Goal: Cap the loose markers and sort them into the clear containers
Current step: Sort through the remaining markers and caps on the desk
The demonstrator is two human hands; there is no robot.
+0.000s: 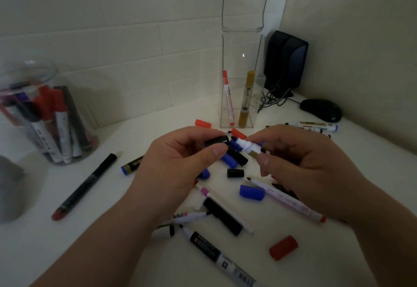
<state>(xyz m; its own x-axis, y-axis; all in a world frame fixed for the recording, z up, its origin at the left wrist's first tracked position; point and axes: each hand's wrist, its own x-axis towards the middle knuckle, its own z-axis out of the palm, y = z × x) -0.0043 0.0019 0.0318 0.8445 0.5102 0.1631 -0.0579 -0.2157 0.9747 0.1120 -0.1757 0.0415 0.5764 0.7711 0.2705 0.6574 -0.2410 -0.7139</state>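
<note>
— What stood furthest left?
— A round jar (29, 115) packed with markers, on the white table (45, 241).
— And your left hand?
— My left hand (178, 162) pinched a black cap (216, 140) between thumb and fingers, its mouth facing right.
— Where was the marker?
— The white marker (243, 145) aimed its dark tip at that cap, just beside it, not yet inside. Behind stood the tall clear container (241, 60), a red marker (228, 101) and a gold marker (247, 99) upright in it. My right hand (311, 169) gripped the white marker's barrel. A blue cap (251, 192) and a red cap (283, 247) lay loose below.
</note>
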